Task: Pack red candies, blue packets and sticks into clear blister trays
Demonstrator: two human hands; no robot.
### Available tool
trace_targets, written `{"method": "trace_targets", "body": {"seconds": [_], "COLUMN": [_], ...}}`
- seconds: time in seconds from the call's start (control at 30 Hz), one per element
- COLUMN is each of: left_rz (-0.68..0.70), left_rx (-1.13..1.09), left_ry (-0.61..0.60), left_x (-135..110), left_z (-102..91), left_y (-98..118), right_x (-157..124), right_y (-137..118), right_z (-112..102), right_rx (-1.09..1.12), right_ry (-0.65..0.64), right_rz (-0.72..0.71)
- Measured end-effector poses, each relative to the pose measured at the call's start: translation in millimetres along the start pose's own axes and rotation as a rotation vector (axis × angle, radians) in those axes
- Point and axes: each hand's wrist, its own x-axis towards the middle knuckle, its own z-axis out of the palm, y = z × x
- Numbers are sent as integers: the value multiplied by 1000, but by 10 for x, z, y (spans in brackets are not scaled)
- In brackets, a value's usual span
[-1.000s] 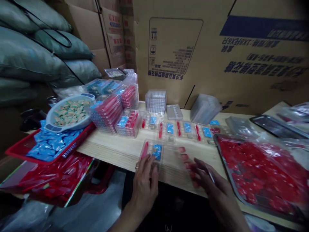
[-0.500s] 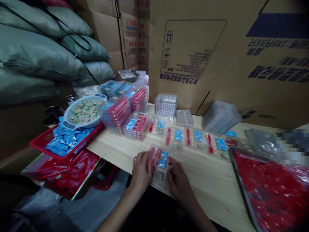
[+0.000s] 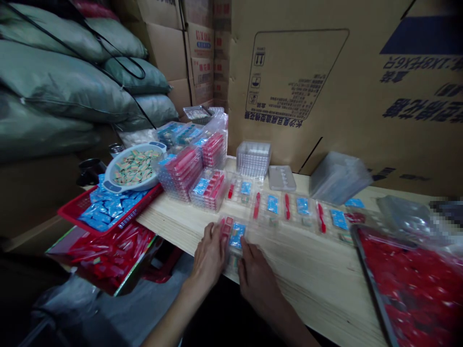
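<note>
Both my hands meet on a small clear plastic case [image 3: 234,236] at the near edge of the wooden table [image 3: 311,274]. The case holds red pieces and a blue packet. My left hand [image 3: 210,255] presses its left side, fingers curled over the edge. My right hand [image 3: 255,274] holds its right side, fingers bent against it. Behind the case lies a row of open clear cases [image 3: 289,209], each with a red stick and a blue packet.
Stacks of filled cases [image 3: 191,168] stand at the table's left. A red basket of blue packets [image 3: 108,207] carries a bowl of small sachets [image 3: 133,166]. A tray of red pieces [image 3: 412,284] lies at the right. Cardboard boxes [image 3: 325,72] form the back wall.
My right hand came left from near the red tray and joined the left hand on the clear case. The case now has red pieces in it. The view shifted left.
</note>
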Motion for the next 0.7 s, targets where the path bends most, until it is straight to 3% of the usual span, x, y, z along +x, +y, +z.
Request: {"method": "trace_targets", "body": {"seconds": [0.17, 0.37, 0.5, 0.63, 0.7], "left_rz": [26, 95, 66, 158, 164], "left_rx": [9, -218, -195, -179, -180], "left_ry": [-31, 14, -78, -171, -162], "left_x": [64, 90, 20, -62, -54], "left_z": [32, 83, 82, 143, 171], "left_y": [-115, -319, -278, -203, -224], "right_x": [27, 7, 53, 78, 51], "right_y": [-6, -1, -22, 28, 64], "right_z": [-9, 71, 81, 13, -5], "right_rx": [0, 22, 50, 168, 160], "right_ry": [-61, -77, 11, 70, 75], "right_rz": [-31, -63, 11, 67, 50]}}
